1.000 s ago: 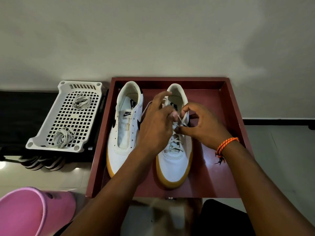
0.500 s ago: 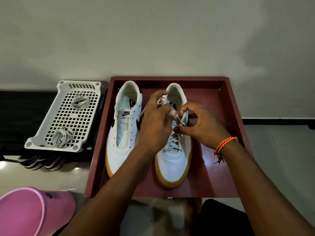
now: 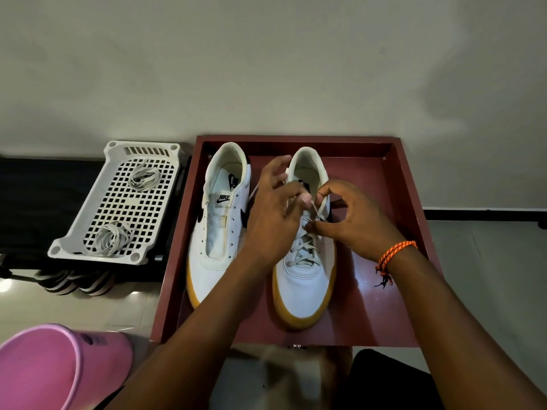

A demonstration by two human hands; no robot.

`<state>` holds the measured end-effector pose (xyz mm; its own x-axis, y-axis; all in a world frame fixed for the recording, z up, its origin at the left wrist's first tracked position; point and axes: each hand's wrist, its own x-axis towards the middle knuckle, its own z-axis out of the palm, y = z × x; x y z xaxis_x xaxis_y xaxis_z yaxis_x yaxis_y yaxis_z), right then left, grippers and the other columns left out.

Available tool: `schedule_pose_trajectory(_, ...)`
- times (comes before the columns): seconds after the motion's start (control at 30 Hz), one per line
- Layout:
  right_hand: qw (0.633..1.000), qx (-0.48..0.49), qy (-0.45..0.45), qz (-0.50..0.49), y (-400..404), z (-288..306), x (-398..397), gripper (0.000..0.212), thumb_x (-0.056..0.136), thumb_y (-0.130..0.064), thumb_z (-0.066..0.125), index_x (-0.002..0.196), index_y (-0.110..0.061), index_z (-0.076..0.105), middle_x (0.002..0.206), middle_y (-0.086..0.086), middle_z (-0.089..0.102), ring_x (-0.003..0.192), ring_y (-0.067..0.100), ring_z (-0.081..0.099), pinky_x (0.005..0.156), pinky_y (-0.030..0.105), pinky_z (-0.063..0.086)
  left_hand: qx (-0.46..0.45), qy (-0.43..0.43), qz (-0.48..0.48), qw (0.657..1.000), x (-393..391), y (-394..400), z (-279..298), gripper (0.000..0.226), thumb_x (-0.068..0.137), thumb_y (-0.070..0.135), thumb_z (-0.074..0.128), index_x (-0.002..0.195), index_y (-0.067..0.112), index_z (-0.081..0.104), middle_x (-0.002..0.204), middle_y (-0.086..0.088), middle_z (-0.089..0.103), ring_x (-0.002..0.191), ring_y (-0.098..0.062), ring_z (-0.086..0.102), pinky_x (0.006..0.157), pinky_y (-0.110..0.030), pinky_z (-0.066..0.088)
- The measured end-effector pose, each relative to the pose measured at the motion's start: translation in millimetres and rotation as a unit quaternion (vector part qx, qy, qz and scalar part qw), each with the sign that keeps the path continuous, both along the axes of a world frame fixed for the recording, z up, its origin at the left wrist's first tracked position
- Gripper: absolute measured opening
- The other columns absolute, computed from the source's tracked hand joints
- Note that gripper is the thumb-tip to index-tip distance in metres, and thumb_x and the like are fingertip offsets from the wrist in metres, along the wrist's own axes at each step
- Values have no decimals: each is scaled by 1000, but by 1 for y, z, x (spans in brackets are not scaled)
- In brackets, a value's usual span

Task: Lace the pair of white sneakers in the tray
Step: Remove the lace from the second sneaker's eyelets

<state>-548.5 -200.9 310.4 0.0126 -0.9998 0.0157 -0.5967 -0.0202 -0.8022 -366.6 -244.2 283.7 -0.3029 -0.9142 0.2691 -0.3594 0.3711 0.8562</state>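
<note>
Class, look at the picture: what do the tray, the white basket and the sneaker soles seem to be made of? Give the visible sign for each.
Tray: probably lacquered or laminated wood, or plastic; dark red, glossy, with light glare on its floor.
White basket: moulded plastic, matt, with a regular grid of square holes.
Sneaker soles: likely gum rubber; smooth amber-yellow band under the white uppers.
</note>
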Motion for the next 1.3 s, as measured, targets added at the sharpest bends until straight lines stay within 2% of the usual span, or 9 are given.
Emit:
schedule_pose_trajectory(0.1, 1000, 2, 0, -5, -1, -1, -1, 39, 72, -22, 94, 96, -25, 64, 115, -8, 64, 109, -1, 58, 76, 2, 42, -14, 9, 20, 1000, 4, 0, 10, 25, 106, 45, 53, 95, 28, 67, 160, 1, 39, 128, -14, 58, 98, -46, 54)
schedule_pose_trajectory(0.2, 1000, -2, 3, -1, -1, -1, -1, 37, 73, -21, 92, 96, -26, 63, 113, -7, 64, 107, 4, 59, 77, 5, 45, -51, -127, -12, 991, 6, 6, 7, 22, 108, 47, 50, 118, 34, 65, 168, 9, 26, 137, -21, 52, 98, -55, 54)
schedule_pose_trajectory(0.3, 1000, -10, 1, 4, -1, -2, 0, 35, 75, -21, 90, 95, -27, 62, 109, -7, 65, 106, 6, 60, 79, 10, 48, -82, -205, -10, 975, 2, 12, -2, 14, 106, 42, 55, 105, 35, 66, 171, 5, 24, 135, -28, 51, 101, -61, 48)
schedule_pose_trajectory(0.57, 1000, 2, -5, -1, -2, -2, -1, 39, 71, -23, 93, 95, -27, 63, 113, -7, 64, 106, 8, 59, 83, 21, 51, -3, 13, 40, 999, 1, 1, 4, 22, 105, 31, 55, 92, 22, 69, 145, -1, 47, 127, -9, 54, 99, -34, 51)
schedule_pose_trajectory(0.7, 1000, 0, -6, 2, -2, -3, -1, 38, 73, -23, 92, 94, -30, 62, 113, -8, 64, 110, 11, 60, 86, 29, 54, -53, -124, -13, 991, 5, 5, 1, 21, 109, 38, 48, 117, 28, 66, 157, 5, 39, 137, -19, 50, 97, -51, 55)
schedule_pose_trajectory(0.8, 1000, -6, -2, 6, -1, -2, -1, 35, 76, -23, 89, 95, -30, 61, 110, -10, 64, 111, 8, 58, 86, 25, 51, -62, -184, -27, 981, 0, 11, -7, 14, 106, 37, 50, 104, 33, 63, 164, 4, 32, 136, -30, 48, 95, -57, 53)
schedule_pose_trajectory(1.0, 1000, 7, -9, -4, -1, 1, 1, 37, 73, -19, 92, 95, -25, 63, 114, -5, 64, 104, 1, 57, 76, 5, 45, 43, 7, 5, 999, 0, 1, -7, 18, 101, 30, 58, 89, 23, 70, 145, 1, 47, 130, -15, 55, 104, -46, 54)
schedule_pose_trajectory(1.1, 1000, 9, -4, -6, -1, 0, 1, 38, 72, -21, 94, 94, -26, 63, 115, -6, 63, 104, 1, 56, 76, 4, 44, 85, 66, 29, 994, 4, -1, -1, 20, 105, 33, 57, 98, 21, 70, 133, 2, 52, 125, -13, 59, 106, -44, 55)
schedule_pose_trajectory(1.3, 1000, 4, -1, -1, 1, 1, 0, 35, 75, -22, 90, 97, -25, 63, 113, -6, 63, 108, 3, 56, 79, 3, 42, -48, -147, -11, 988, 1, 6, -2, 14, 104, 38, 59, 105, 29, 69, 156, 3, 40, 133, -25, 53, 95, -51, 55)
